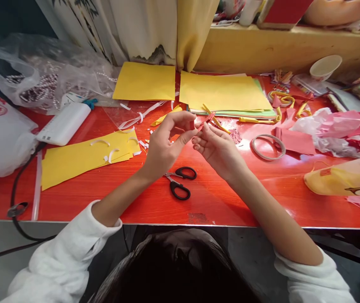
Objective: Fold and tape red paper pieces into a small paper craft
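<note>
Above the middle of the table, my left hand (167, 145) and my right hand (220, 151) meet at a small folded piece of red paper (205, 122). Thumb and finger of my left hand pinch its left end. The fingertips of my right hand close on its other side. A narrow yellow paper strip (209, 111) crosses at the red piece; whether it is joined to it I cannot tell. Below my hands lie black-handled scissors (175, 184), their blades partly hidden behind my left hand.
Yellow paper sheets (148, 82) and a paper stack (220, 90) lie at the back. Cut yellow paper (78, 158) and a white power bank (64, 124) are left. Right are a tape roll (268, 147), red paper squares (296, 141), a cup (325, 68) and a yellowish bottle (334, 176).
</note>
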A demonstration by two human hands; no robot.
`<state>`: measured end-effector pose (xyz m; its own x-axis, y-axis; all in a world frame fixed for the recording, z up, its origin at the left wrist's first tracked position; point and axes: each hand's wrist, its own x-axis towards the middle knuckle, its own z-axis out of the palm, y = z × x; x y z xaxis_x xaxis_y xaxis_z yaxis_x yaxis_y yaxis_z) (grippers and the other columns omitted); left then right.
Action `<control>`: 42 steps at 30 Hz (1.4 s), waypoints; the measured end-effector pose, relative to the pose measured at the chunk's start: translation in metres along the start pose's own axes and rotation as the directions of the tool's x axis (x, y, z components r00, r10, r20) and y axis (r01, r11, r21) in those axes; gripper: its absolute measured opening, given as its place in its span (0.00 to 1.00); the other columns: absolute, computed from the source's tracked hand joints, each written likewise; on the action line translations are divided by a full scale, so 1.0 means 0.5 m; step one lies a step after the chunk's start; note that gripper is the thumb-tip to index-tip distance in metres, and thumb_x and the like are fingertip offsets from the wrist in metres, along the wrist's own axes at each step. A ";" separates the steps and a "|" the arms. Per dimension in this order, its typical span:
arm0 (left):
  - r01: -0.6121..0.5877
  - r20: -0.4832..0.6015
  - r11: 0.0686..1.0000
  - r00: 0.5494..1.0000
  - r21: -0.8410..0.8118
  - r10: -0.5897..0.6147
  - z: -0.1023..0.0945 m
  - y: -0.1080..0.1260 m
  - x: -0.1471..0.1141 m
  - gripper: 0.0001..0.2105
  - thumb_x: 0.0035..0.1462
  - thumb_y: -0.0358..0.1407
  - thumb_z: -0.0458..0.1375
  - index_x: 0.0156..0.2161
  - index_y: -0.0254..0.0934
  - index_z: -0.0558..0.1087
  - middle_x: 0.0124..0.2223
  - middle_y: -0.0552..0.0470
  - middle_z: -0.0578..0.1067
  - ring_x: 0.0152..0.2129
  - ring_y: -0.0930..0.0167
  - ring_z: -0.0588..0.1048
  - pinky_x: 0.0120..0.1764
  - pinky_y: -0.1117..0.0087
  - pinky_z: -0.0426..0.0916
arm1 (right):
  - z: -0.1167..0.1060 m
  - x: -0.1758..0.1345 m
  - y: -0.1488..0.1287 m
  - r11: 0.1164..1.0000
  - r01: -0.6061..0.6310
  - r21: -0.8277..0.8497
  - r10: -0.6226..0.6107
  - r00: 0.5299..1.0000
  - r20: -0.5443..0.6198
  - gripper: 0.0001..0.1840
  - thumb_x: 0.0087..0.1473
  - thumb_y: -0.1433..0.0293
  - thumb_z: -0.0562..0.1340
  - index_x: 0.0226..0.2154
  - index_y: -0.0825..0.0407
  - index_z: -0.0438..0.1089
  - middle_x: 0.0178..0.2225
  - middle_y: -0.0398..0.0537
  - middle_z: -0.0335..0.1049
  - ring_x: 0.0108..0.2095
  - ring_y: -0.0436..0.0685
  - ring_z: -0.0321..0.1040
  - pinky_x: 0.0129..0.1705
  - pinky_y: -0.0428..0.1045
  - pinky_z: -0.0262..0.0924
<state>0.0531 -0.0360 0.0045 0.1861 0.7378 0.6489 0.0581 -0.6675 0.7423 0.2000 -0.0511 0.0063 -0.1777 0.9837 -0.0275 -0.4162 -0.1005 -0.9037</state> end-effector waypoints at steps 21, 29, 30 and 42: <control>-0.235 0.066 0.905 0.972 0.354 0.226 -0.007 -0.002 0.008 0.10 0.54 0.32 0.60 0.41 0.41 0.65 0.39 0.53 0.69 0.36 0.74 0.70 0.37 0.70 0.70 | 0.002 -0.006 -0.014 0.899 0.309 -0.311 -0.319 0.948 0.017 0.14 0.54 0.60 0.61 0.43 0.45 0.68 0.31 0.42 0.65 0.28 0.47 0.62 0.33 0.47 0.62; -0.258 0.083 0.875 0.966 0.409 0.246 -0.009 -0.007 0.007 0.12 0.53 0.33 0.60 0.42 0.40 0.64 0.37 0.55 0.71 0.34 0.76 0.71 0.38 0.71 0.70 | 0.000 -0.003 -0.013 0.918 0.277 -0.285 -0.287 0.958 0.008 0.17 0.52 0.61 0.63 0.45 0.45 0.69 0.30 0.42 0.65 0.28 0.47 0.61 0.34 0.48 0.62; -0.239 0.086 0.882 0.971 0.405 0.223 -0.008 -0.006 0.006 0.12 0.53 0.33 0.60 0.43 0.40 0.64 0.37 0.55 0.72 0.33 0.76 0.72 0.38 0.71 0.71 | 0.000 -0.004 -0.013 0.916 0.274 -0.294 -0.286 0.958 0.001 0.17 0.52 0.61 0.63 0.45 0.45 0.69 0.30 0.42 0.65 0.28 0.47 0.61 0.34 0.48 0.61; -0.287 0.127 0.889 0.958 0.358 0.258 -0.007 -0.006 0.004 0.06 0.55 0.32 0.58 0.40 0.39 0.70 0.38 0.53 0.76 0.38 0.73 0.74 0.42 0.69 0.71 | 0.000 -0.007 -0.006 0.908 0.284 -0.307 -0.309 0.951 -0.034 0.12 0.52 0.58 0.62 0.32 0.49 0.70 0.29 0.42 0.65 0.27 0.46 0.62 0.32 0.46 0.61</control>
<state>0.0499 -0.0323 0.0043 0.3180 0.5212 0.7920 0.3490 -0.8410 0.4134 0.2019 -0.0541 0.0093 -0.0104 0.9711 0.2385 -0.1552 0.2340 -0.9598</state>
